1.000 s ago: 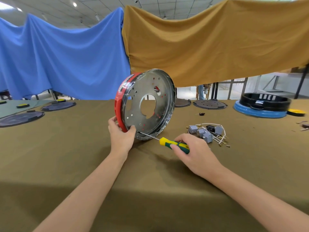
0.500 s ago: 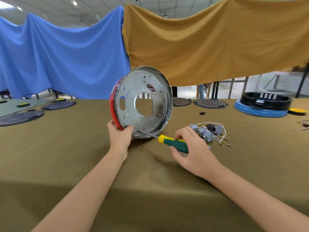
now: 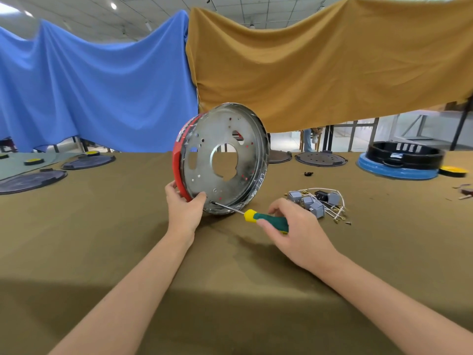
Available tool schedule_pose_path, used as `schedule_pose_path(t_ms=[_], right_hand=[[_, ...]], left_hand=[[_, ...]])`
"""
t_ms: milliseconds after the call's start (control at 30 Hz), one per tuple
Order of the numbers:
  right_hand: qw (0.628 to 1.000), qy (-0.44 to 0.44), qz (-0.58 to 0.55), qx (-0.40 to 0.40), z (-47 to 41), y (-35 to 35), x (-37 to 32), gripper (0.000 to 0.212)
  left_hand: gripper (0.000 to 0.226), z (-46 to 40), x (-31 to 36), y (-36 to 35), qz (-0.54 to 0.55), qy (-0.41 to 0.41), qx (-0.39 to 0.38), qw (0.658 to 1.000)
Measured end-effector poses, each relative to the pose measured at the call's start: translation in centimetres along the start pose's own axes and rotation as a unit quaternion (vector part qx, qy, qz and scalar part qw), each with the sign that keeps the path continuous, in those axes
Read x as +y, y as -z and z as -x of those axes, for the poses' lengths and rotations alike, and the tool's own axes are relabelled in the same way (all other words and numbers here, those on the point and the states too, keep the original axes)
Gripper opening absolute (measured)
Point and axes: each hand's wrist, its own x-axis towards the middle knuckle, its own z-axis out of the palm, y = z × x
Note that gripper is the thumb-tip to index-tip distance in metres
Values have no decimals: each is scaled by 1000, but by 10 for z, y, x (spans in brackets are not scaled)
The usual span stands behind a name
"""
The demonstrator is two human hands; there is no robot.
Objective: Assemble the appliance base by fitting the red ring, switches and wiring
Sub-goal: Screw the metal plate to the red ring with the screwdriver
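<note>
Along the far left edge of the table (image 3: 76,226), dark round plates (image 3: 30,180) lie flat on the olive cloth, well apart from the work. Near the middle of the table the appliance base (image 3: 225,160), a perforated metal disc, stands on its rim and leans a little away, its flat face turned toward the person and slightly rightward. The red ring (image 3: 179,165) hugs its left back edge. The left hand (image 3: 183,208) grips the lower left rim, fingers curled behind the ring and thumb pressed on the metal face, steadying the disc. Just right of that thumb, the tip of the screwdriver (image 3: 266,219) meets the face near its lower edge; the shaft runs low and rightward, rising only slightly, into the green and yellow handle, which the right hand (image 3: 294,229) has wrapped in curled fingers. The tool's long axis therefore points leftward and slightly away, into the disc, so any driving push probably lands against the left hand's hold. Beyond the right hand, grey switches (image 3: 311,203) and pale wiring (image 3: 332,201) sit in a loose heap, nearer the right hand. A black and blue housing (image 3: 401,160) rests at the far right edge.
</note>
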Motion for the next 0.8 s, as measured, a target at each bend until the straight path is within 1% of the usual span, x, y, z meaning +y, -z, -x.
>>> schedule_pose_path(t_ms=[100, 167, 233, 333, 467, 633, 800], right_hand=[[999, 35, -7, -40, 1, 1, -3, 26], [998, 47, -7, -36, 1, 2, -3, 25], [999, 41, -4, -16, 1, 3, -3, 23], [999, 31, 14, 4, 2, 4, -4, 23], [998, 34, 46, 0, 3, 4, -6, 24], [999, 4, 52, -3, 2, 4, -4, 28], [999, -13, 52, 3, 1, 2, -4, 29]], left_hand=[[51, -1, 2, 1, 29, 36, 21, 999], [51, -1, 2, 2, 38, 60, 21, 997], [52, -2, 2, 2, 37, 69, 18, 997], [53, -2, 2, 2, 22, 63, 12, 998], [54, -1, 2, 1, -1, 42, 1, 999], [53, 0, 1, 1, -22, 17, -4, 1000], [53, 0, 2, 0, -11, 32, -7, 999]])
